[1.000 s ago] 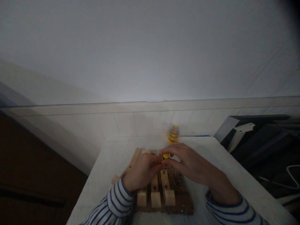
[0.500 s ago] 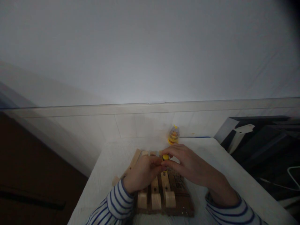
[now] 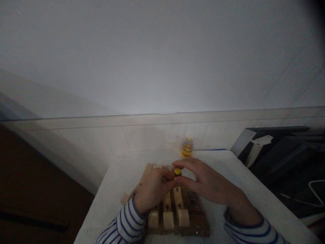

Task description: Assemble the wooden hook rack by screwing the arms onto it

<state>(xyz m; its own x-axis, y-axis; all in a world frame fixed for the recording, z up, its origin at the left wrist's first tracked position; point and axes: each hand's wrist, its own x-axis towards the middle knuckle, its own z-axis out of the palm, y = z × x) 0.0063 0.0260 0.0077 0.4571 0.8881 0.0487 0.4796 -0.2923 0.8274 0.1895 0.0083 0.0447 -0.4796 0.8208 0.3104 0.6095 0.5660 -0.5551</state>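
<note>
A small screwdriver with a yellow-topped black handle (image 3: 178, 171) stands among my fingertips, its lower end hidden. My left hand (image 3: 152, 189) pinches at its left side, thumb and forefinger close together. From the right, my right hand (image 3: 203, 176) curls its thumb and fingers around the handle. Beneath both hands lies a brown board (image 3: 195, 220) with dark printing. Pale wooden strips with holes rest on it, one of them (image 3: 178, 200) just below the screwdriver. Wooden blocks (image 3: 168, 221) sit along the near ends. A slanted wooden strip (image 3: 143, 178) lies partly behind my left hand.
A clear, yellow-based screwdriver bit case (image 3: 187, 149) stands at the back of the white-covered table (image 3: 101, 217), near the wall (image 3: 152, 135). Dark panels and a white metal bracket (image 3: 259, 147) are beyond the right edge. Dark brown furniture (image 3: 38, 183) is at left.
My right fingers have shifted slightly left and spread a little around the handle, whose yellow top shows more. My left hand stays nearly in place. The whole view has shifted slightly.
</note>
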